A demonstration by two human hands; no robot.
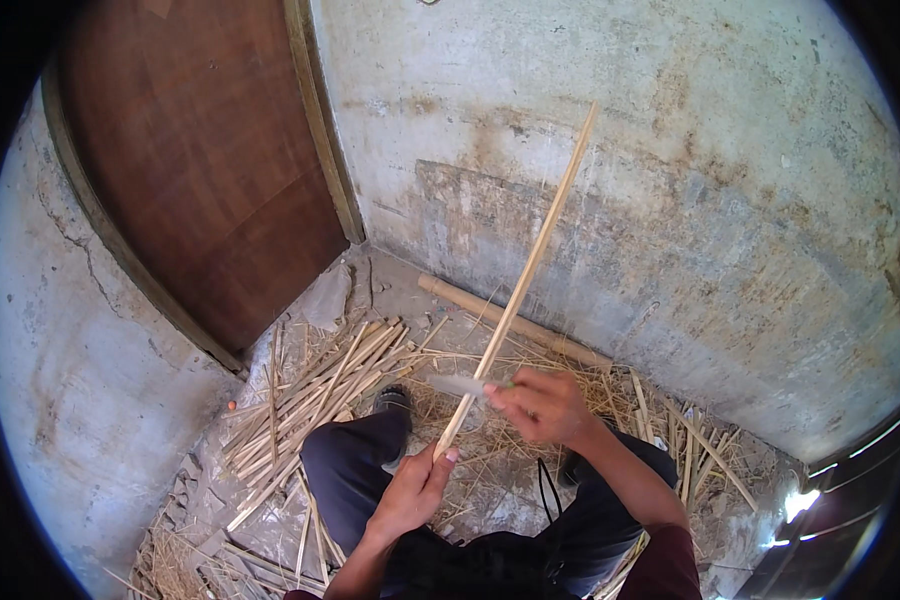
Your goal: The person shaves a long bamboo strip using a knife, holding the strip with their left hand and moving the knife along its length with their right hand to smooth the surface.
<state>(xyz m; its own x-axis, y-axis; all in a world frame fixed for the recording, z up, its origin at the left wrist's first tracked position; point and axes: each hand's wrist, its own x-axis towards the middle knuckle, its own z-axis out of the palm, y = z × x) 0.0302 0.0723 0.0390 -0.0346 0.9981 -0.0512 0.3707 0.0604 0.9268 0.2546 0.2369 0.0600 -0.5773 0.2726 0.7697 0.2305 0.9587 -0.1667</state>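
Note:
A long pale bamboo strip slants up and away from me toward the far wall. My left hand is closed around its near end, thumb along the top. Closed on a knife's handle, my right hand is just right of the strip. The knife's flat grey blade points left and lies across the strip, a little above my left hand. Most of the handle is hidden by my fingers.
A heap of split bamboo strips lies on the left floor, with shavings around my feet. A round bamboo pole rests along the wall's foot. More strips lie at the right. A brown door stands at the far left.

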